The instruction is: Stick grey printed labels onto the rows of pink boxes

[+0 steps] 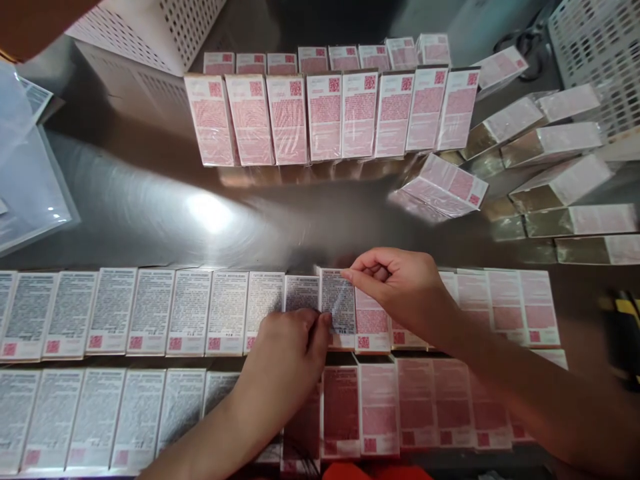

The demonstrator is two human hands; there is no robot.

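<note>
Near front row on the tabletop (150, 213): nine grey-labelled boxes (190, 311), about six pink boxes (505, 307). Eight pink boxes stand behind. Both hands palm down: left grip (287, 350) and right grip (395, 280) each pinch the label (339, 303) over one box mid-row.

This looks like a packing or labelling station in a small factory or warehouse. A bare steel table (150, 207) carries dozens of identical wrapped pink boxes (325, 117) set in tidy rows, many already bearing white printed labels (150, 310). White perforated plastic crates (165, 27) stand at the table's far edge, and clear plastic sheets (30, 180) lie on the left.
</note>
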